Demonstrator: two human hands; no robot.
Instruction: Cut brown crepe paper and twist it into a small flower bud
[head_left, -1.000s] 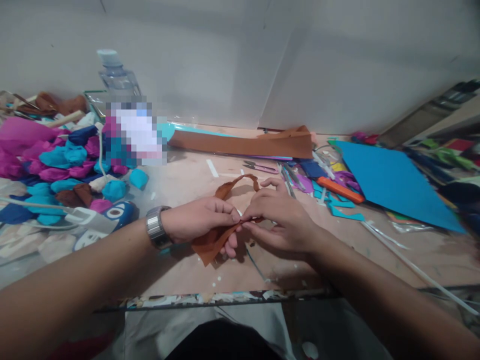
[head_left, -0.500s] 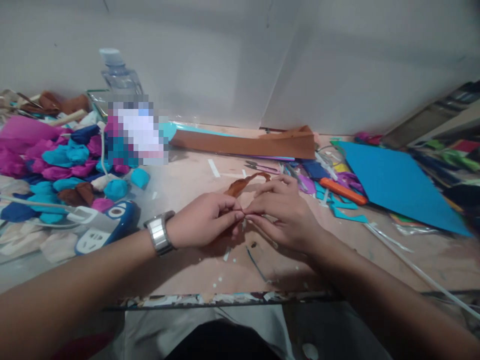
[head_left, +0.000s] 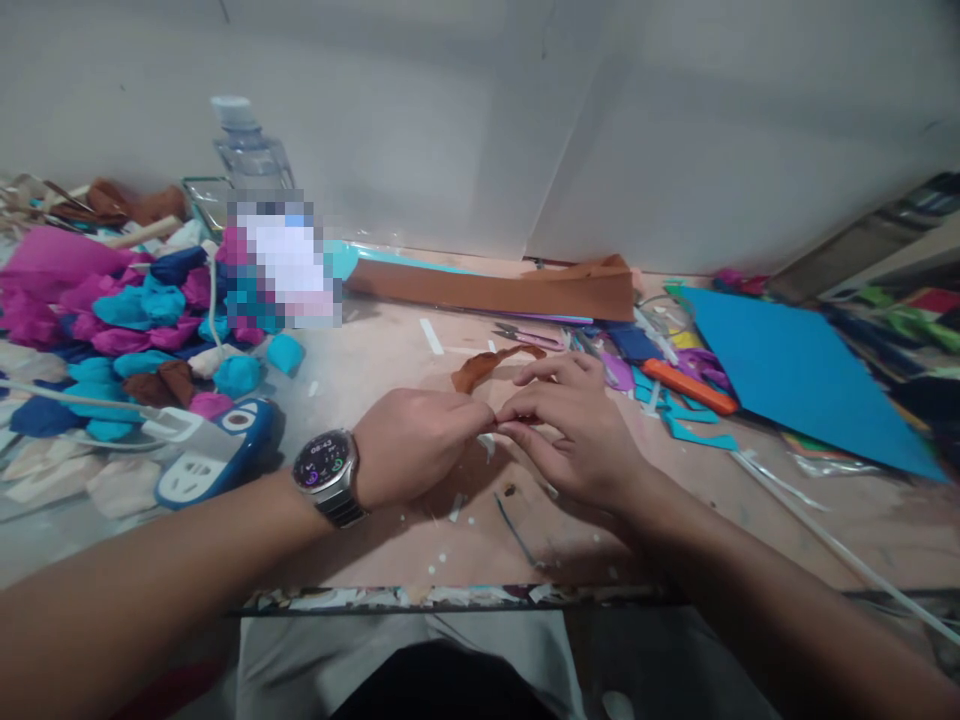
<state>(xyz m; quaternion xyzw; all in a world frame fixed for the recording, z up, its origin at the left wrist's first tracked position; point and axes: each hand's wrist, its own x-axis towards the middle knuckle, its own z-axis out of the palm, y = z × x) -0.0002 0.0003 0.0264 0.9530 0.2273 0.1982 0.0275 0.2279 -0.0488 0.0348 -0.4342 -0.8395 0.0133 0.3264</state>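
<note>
My left hand (head_left: 420, 440), with a watch on the wrist, is closed, back turned upward, its fingertips pinched together at the middle of the table. Against them, the thumb and forefinger of my right hand (head_left: 574, 430) pinch the same small spot. A thin sliver of brown crepe paper shows between the fingertips; most of it is hidden by the fingers. Just beyond the hands is a crinkled brown crepe paper strip (head_left: 474, 372), curving toward the right fingers. Whether it joins the pinched piece I cannot tell.
Pink, blue and brown crepe paper balls (head_left: 142, 300) and a power strip (head_left: 196, 472) lie left. Behind are a bottle (head_left: 255, 160) and a folded brown sheet (head_left: 487, 292). Thread snips (head_left: 529, 336), an orange cutter (head_left: 688, 386) and a blue sheet (head_left: 802, 375) are rightward.
My left wrist has rolled, so the watch face now shows and the back of the hand faces up. The right hand keeps its pinch, nearly still. The view has shifted slightly.
</note>
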